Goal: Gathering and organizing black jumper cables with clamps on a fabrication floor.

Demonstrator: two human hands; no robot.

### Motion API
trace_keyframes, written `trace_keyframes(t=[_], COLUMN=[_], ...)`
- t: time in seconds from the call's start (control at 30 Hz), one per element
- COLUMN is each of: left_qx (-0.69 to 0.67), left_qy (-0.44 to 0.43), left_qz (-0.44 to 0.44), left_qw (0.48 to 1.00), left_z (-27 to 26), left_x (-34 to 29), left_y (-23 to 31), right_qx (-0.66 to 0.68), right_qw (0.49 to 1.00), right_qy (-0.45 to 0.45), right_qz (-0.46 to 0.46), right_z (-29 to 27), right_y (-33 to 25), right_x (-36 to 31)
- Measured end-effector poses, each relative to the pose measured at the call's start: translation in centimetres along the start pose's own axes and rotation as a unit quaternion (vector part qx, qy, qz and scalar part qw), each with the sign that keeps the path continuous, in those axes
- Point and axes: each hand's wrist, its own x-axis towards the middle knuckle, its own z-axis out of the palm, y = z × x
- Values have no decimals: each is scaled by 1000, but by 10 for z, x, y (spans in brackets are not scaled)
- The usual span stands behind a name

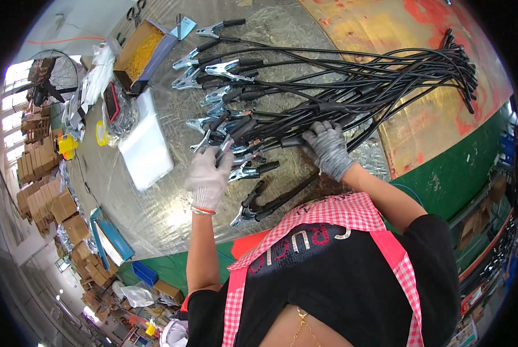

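Black cables (351,92) with metal spring clamps on their ends lie in a loose bundle across the metal-topped table. My left hand (208,178), in a white knitted glove, is closed on a spring clamp (226,143) at the near left of the pile. Its fingertips are partly hidden among the clamps. In a grey glove, my right hand (328,151) grips a black cable (293,142) just right of a thicker sleeve. Nearer to me lies another spring clamp (245,216), with its black cable running up toward my right wrist.
Clear plastic bags (146,147) lie left of the clamps. Behind them stands an open box (143,55) of small yellow pieces. A blue folder (109,237) sits at the left table edge. A fan (53,78) and stacked cartons (42,199) stand beyond.
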Motion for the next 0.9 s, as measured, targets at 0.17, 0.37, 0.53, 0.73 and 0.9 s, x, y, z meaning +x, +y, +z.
trace_keyframes(t=[0.17,0.37,0.53,0.73,0.9], left_qx=[-187,-235,-2,-171,-234], left_qy=[-59,11,155,47,-48], left_qz=[1,31,208,83,27], left_qw=[981,971,966,981,971], left_z=[-44,-44,-34,-32,-41], left_x=[-36,-75,-124,-123,-124], left_y=[33,38,41,36,35], right_qx=[-19,121,129,123,94], right_qw=[994,952,943,980,982], right_qy=[-65,-213,-205,-53,-29], right_qz=[-91,-182,-228,-148,-160], right_z=[-8,-33,-19,-47,-58], right_y=[-21,-70,-61,-78,-95], right_x=[18,28,13,-17,-35])
